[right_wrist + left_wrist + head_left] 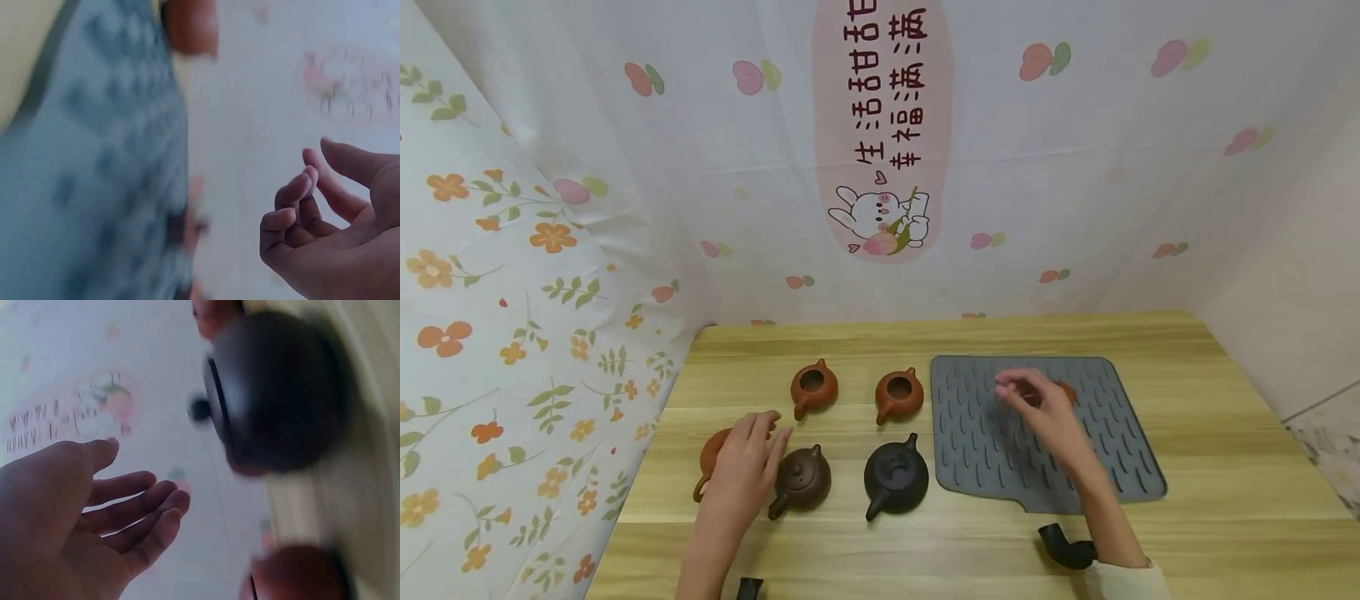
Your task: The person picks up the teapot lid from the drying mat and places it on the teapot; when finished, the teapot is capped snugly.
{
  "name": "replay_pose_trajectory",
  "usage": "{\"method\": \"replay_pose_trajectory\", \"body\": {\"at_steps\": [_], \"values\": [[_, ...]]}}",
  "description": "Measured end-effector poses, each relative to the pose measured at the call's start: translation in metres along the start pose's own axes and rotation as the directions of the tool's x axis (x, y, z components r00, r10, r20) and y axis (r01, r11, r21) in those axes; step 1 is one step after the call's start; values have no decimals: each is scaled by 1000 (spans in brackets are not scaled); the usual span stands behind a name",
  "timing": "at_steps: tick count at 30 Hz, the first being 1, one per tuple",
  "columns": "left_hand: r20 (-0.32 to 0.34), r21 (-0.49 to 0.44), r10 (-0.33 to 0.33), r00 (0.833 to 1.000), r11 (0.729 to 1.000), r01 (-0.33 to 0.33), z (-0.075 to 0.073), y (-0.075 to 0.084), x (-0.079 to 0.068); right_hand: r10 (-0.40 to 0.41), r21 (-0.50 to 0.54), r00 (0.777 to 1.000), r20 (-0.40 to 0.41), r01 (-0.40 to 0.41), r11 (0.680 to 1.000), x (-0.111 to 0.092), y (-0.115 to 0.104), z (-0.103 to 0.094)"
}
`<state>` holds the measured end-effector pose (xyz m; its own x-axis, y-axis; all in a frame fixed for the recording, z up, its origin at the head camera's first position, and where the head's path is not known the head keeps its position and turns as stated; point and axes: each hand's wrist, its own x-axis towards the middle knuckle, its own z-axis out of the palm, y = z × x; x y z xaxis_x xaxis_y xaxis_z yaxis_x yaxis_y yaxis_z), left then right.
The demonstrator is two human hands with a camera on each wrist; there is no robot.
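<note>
Hands over a light wooden bench [1225,500] — left hand [741,471] with fingers straight and slightly spread, hovering above an orange-brown clay teapot [711,457] at the front left, just beside a dark brown lidded clay teapot [802,478]. Right hand [1045,412] above the grey ribbed silicone mat [985,450], fingers loosely curled, holding nothing visible — a small reddish-brown clay piece [1066,390] partly hidden behind it. Nearby, black lidded teapot [895,477] and two open orange clay teapots [814,387].

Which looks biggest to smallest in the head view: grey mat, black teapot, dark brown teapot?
1. Grey mat, by far the largest.
2. Black teapot.
3. Dark brown teapot, a little smaller than the black one; both stand in the same row, so nearness hardly matters, though the left hand hides its edge.
</note>
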<state>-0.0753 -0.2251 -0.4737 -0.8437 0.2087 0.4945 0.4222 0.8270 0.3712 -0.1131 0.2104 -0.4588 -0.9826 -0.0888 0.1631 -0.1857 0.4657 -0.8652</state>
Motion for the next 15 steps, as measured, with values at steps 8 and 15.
{"method": "replay_pose_trajectory", "body": {"at_steps": [8, 15], "values": [[164, -47, 44, 985, 998, -36, 22, 43, 31, 139, -45, 976, -166, -148, 988, -36, 53, -52], [273, -68, 20, 962, 998, -1, 57, 54, 45, 183, -39, 967, -177, -192, 981, -43, 80, -73]]}}
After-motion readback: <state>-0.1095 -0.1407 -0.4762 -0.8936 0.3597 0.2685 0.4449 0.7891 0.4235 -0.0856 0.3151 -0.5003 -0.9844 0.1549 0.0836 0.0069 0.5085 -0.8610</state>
